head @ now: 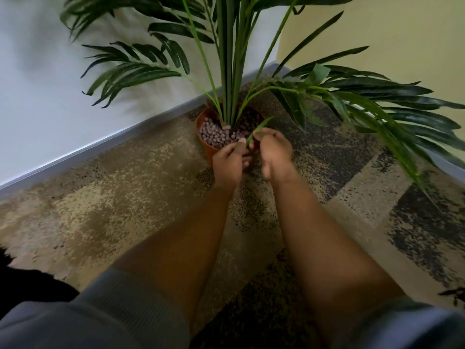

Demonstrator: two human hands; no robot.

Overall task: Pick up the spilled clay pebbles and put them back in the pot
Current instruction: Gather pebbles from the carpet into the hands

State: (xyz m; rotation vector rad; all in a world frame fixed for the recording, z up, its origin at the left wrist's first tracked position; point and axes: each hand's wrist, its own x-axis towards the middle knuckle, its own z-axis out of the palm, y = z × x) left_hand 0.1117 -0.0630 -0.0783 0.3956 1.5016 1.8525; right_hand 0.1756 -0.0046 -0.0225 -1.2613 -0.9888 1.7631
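Mid-frame, your left hand (230, 159) and right hand (273, 152) hover curled at the pot (205, 144) rim, contents hidden, so judge this the drop: tip any pebbles (216, 132) inside.

Pebbles (216, 133) in the pot (201, 119), both hands just before it

Mottled beige-and-dark carpet (120, 197) underfoot; grey skirting board (100, 144) along white wall (37, 84); yellow wall (402, 34) at right; palm fronds (377, 102) spread overhead.
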